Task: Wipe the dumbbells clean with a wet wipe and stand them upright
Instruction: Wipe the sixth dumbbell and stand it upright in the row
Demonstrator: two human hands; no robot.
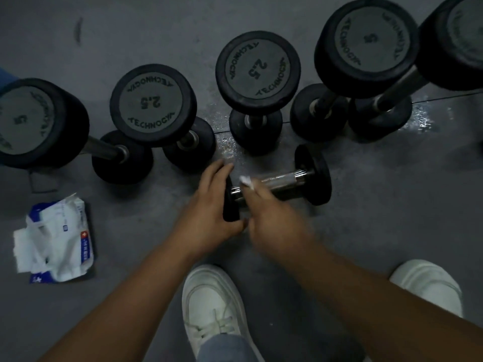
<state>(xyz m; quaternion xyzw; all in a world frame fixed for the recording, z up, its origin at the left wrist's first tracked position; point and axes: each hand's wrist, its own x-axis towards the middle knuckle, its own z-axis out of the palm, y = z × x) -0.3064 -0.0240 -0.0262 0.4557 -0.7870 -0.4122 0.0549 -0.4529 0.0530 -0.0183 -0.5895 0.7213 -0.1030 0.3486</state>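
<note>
Five black rubber-headed dumbbells point(257, 69) stand upright on the grey floor point(379, 231). A small black dumbbell with a chrome handle point(285, 178) lies before them. The left grip point(209, 205) curls round its near head and the right grip point(271, 212) presses a white wet wipe point(247, 182) to the handle. It looks like the last to wipe and stand.

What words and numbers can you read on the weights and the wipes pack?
"TECHNOGYM" and "2.5": second dumbbell from left.
"TECHNOGYM" and "2.5": middle dumbbell.
"TECHNOGYM" and "5": fourth dumbbell.
"5": leftmost dumbbell; its brand is blurred.
Rightmost dumbbell: too blurred to read.
Wipes pack: print too small to read.
</note>
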